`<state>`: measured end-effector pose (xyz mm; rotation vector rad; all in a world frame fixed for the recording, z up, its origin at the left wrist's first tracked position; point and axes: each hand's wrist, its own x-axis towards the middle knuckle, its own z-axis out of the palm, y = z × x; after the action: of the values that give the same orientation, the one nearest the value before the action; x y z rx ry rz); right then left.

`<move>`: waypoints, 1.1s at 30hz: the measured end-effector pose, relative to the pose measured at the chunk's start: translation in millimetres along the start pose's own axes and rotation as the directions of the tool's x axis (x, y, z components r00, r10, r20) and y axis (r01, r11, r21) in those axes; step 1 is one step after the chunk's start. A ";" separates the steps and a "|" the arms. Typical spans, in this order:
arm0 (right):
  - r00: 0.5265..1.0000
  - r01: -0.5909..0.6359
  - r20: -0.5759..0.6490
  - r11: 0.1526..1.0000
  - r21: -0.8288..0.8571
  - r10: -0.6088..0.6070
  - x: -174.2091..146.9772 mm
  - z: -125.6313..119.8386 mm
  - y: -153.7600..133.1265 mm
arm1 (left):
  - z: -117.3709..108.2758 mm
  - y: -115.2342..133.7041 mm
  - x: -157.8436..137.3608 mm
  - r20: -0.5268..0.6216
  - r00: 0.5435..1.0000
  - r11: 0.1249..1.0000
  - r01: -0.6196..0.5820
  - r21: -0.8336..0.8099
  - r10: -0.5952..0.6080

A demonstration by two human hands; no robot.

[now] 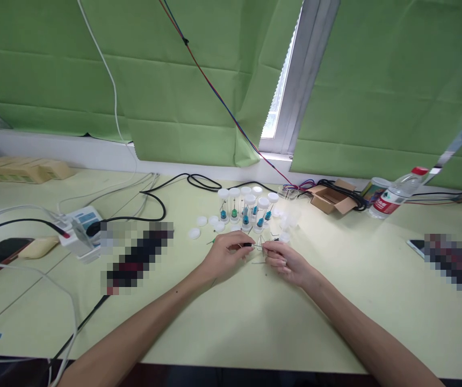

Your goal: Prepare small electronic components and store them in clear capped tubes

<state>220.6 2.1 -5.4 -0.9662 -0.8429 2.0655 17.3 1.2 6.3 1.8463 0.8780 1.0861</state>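
Observation:
My left hand (226, 253) pinches a small black part (247, 245) with a thin metal shaft between thumb and fingers. Facing it, my right hand (288, 262) has its fingers closed on a thin bent metal rod (259, 244), whose end meets or nearly meets the black part. Exact shapes are too small to make out. Just beyond both hands stand several clear tubes (249, 208) with white caps, holding blue and green pieces on thin shafts. Loose white caps (194, 233) lie left of them. Another thin metal rod (258, 263) rests on the table between my hands.
On the pale table (231, 333), a white power strip (78, 231) with cables stands left. An open cardboard box (332, 198), a can (375, 189) and a tilted-looking water bottle (394, 196) are back right. Phones (416, 247) lie toward both sides. Black cable (199, 183) runs along the back.

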 end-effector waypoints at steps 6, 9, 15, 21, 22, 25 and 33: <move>0.928 0.335 -0.062 0.896 -0.292 -0.367 1.9 1.3 6.1 | -3.1 1.4 4.1 -0.107 0.985 0.979 0.120 -0.168 -0.139; 0.838 0.419 -0.080 0.730 -0.539 -0.540 0.9 3.2 10.0 | -4.8 -0.8 5.7 -0.124 0.975 0.964 0.158 -0.213 -0.187; 0.728 0.428 -0.037 0.495 -0.756 -0.685 -1.9 6.1 13.3 | -4.8 -6.9 6.5 -0.123 0.960 0.930 0.204 -0.307 -0.252; 0.709 0.416 0.031 0.383 -0.825 -0.704 -0.2 5.6 16.2 | -3.5 -7.8 5.6 -0.077 0.958 0.902 0.232 -0.364 -0.277; 0.709 0.416 0.037 0.375 -0.828 -0.704 0.2 5.2 16.7 | -3.4 -7.1 5.5 -0.062 0.958 0.900 0.240 -0.364 -0.280; 0.704 0.417 0.043 0.364 -0.833 -0.709 0.7 4.7 18.1 | -3.0 -4.1 5.2 -0.026 0.951 0.888 0.276 -0.368 -0.307; 0.607 0.460 0.025 0.327 -0.825 -0.794 1.1 6.3 20.5 | -1.4 -3.7 3.9 0.066 0.947 0.846 0.310 -0.435 -0.313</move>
<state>208.5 -9.9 -18.5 -1.1372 -1.6305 0.6787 17.0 6.6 4.8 1.2725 0.8204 0.9864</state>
